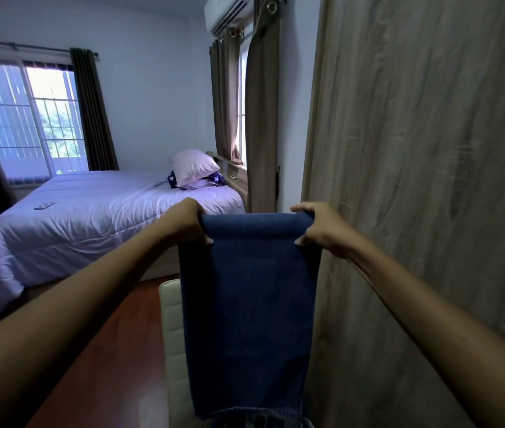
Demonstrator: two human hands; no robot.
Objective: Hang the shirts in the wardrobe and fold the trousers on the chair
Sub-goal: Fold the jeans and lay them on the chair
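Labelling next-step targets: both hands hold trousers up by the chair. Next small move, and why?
Probably lower the trousers onto the chair. The left hand and right hand grip the folded top edge and the rest hangs free, so laying them down allows another fold.

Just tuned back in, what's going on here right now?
A person is holding up a pair of blue trousers doubled over at the top. The left hand and the right hand each grip one end of the fold. The cloth hangs straight down in front of the white chair, not yet laid on it. The wardrobe stands close on the right, and the bed lies behind on the left.
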